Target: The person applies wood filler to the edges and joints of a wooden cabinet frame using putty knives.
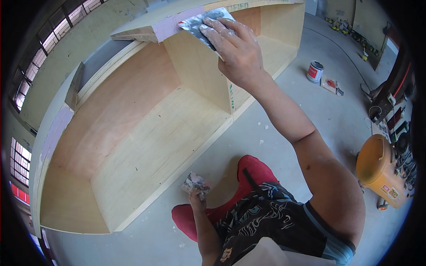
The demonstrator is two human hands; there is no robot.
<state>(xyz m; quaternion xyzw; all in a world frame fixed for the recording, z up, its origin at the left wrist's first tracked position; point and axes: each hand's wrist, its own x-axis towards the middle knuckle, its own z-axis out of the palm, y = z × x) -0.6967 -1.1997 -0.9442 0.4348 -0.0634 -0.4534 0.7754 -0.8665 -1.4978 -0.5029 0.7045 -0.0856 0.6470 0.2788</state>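
My right hand (242, 53) presses a flat metal scraper (205, 25) against the top edge of a curved plywood cabinet (199, 97). Its fingers lie over the blade and are smeared with white. Pinkish filler (171, 25) covers the edge just left of the scraper, and another filler patch (57, 128) runs along the curved edge at the left. Low in the view, near my feet, my left hand (197, 201) holds a small plate (195, 185) coated with filler.
An open paint can (315, 72) stands on the grey floor at the right, beside a small smeared board (332, 87). Farther right are a yellow machine (377, 164) and tangled hoses. A cable crosses the floor at the upper right.
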